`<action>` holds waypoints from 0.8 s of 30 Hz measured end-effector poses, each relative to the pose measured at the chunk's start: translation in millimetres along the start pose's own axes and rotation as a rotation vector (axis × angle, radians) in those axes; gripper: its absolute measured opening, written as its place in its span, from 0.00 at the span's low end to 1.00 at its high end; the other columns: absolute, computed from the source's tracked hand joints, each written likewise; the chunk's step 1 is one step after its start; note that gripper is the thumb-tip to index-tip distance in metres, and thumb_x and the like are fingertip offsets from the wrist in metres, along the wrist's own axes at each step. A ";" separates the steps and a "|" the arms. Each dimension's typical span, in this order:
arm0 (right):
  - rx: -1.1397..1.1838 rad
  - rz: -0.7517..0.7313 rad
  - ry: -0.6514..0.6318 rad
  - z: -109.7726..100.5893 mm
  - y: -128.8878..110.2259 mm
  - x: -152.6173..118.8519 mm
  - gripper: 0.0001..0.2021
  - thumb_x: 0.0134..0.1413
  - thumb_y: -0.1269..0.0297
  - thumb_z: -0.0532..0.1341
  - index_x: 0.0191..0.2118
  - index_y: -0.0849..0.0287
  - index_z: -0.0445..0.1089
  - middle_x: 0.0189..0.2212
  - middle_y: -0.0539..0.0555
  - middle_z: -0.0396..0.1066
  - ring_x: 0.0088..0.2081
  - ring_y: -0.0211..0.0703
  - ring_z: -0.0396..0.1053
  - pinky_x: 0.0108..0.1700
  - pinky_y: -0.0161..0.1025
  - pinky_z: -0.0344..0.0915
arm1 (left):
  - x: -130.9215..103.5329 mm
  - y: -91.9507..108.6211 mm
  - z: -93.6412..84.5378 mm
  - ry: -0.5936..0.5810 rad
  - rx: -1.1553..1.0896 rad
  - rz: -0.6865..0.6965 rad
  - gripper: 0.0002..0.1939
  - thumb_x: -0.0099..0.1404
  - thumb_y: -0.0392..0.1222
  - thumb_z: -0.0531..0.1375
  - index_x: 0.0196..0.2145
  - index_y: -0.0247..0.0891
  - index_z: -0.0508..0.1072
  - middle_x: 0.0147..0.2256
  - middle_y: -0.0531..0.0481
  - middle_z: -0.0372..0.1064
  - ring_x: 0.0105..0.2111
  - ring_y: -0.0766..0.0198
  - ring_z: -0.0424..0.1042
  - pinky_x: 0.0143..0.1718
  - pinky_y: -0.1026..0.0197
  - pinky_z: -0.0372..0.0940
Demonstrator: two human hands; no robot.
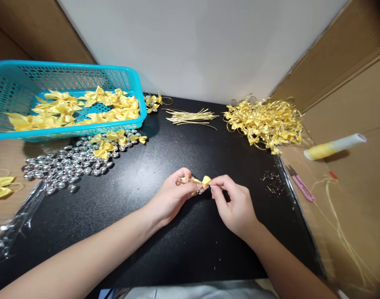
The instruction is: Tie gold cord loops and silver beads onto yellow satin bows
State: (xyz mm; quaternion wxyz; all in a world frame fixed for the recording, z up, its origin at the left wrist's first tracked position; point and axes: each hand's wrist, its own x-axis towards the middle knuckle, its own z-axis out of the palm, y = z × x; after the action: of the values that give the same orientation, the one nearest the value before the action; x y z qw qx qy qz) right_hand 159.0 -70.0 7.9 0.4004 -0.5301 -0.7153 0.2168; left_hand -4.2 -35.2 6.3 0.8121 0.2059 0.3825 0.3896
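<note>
Near the middle of the black table, my left hand [174, 194] is closed round a small yellow ribbon bow [206, 180] with a golden cord and a silver bell-like bead [201, 191] below it. The cord sticks out between the thumb and fingers. My right hand [235, 203] pinches at the right edge of the same bow, thumb against forefinger; what lies between these fingertips is too small to tell. Both hands are above the table, their fingertips almost meeting at the bow.
A blue basket [65, 133] of yellow bows stands at the back left, silver beads [68, 162] in front. Golden cords [191, 117] lie at the back, beside a heap of finished-looking bows [267, 122]. Pink snips [303, 187] and a tube [334, 147] are on the right.
</note>
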 end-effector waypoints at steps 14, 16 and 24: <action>-0.088 -0.145 0.029 -5.9 -1.2 3.9 0.08 0.60 0.76 0.54 0.36 0.57 0.67 0.26 0.50 0.74 0.27 0.37 0.72 0.31 0.32 0.66 | 0.4 0.6 0.7 0.016 0.007 -0.002 0.19 0.48 0.31 0.69 0.26 0.37 0.61 0.21 0.56 0.73 0.27 0.69 0.74 0.35 0.67 0.66; -0.095 -0.162 0.033 -6.1 -0.6 4.1 0.08 0.60 0.76 0.55 0.36 0.57 0.67 0.26 0.50 0.74 0.27 0.37 0.72 0.31 0.33 0.66 | 0.2 0.6 1.2 0.016 0.011 -0.004 0.18 0.48 0.30 0.69 0.26 0.37 0.61 0.22 0.56 0.73 0.27 0.69 0.75 0.35 0.67 0.66; -0.097 -0.185 0.024 -5.6 1.1 4.7 0.09 0.60 0.77 0.54 0.36 0.57 0.68 0.26 0.50 0.73 0.27 0.37 0.72 0.33 0.33 0.67 | -0.7 1.1 1.1 0.008 0.023 0.001 0.18 0.48 0.29 0.68 0.25 0.38 0.60 0.21 0.57 0.73 0.27 0.69 0.75 0.33 0.68 0.65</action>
State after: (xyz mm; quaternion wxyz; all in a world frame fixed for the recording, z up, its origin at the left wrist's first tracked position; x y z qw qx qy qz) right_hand 163.6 -65.9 12.0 0.4011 -0.4832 -0.7659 0.1377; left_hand -4.1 -35.1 8.0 0.8079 0.2136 0.3902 0.3865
